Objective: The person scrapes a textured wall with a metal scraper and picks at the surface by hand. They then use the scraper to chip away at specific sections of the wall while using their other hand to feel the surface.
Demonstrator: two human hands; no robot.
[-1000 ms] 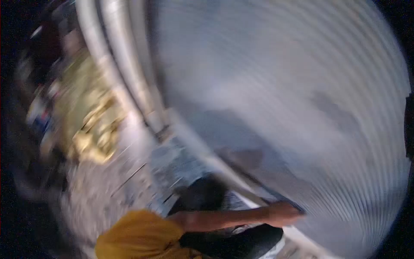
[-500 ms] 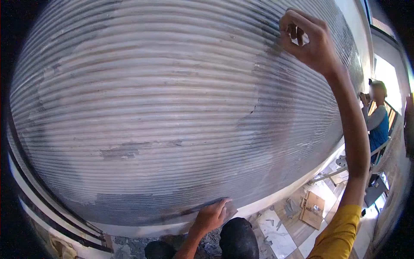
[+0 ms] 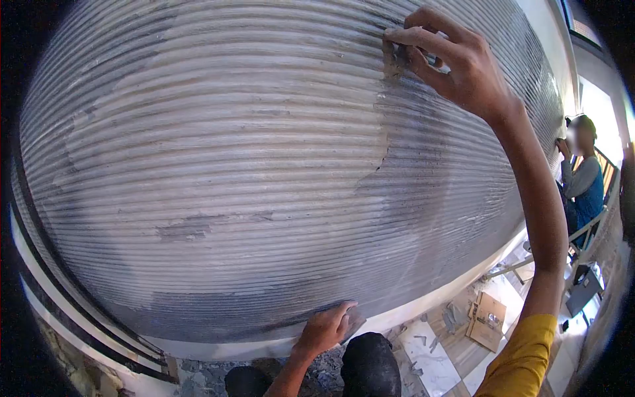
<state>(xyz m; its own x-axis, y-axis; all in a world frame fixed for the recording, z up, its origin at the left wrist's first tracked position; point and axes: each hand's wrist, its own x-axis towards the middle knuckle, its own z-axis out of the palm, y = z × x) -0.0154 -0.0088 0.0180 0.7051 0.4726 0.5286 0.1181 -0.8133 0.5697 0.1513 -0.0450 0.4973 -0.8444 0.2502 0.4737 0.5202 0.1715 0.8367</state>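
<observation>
A grey-white wall with horizontal ribs point(image 3: 264, 172) fills most of the view, darker and smudged on its right side. High on it, my right hand point(image 3: 456, 63) is bent at the wrist with its fingertips against the ribs. Its index finger reaches left and the thumb is curled below; a small brownish patch shows beneath the fingertips, and I cannot tell what they pinch. Low down, my left hand point(image 3: 324, 327) is curled at the wall's bottom edge, its index finger along the ribs. A greyish piece shows beside its fingers, mostly hidden.
A person point(image 3: 582, 178) in a blue and grey top is by the wall at the far right, near a metal frame point(image 3: 585, 228). On the tiled floor are a flattened cardboard box point(image 3: 488, 321) and scattered scraps point(image 3: 453, 316). My dark-clad knee point(image 3: 370, 367) is beside my left hand.
My right hand has moved left along the ribs, and its fingers have straightened somewhat from a tighter curl. My left hand stays nearly in place. The view has shifted slightly.
</observation>
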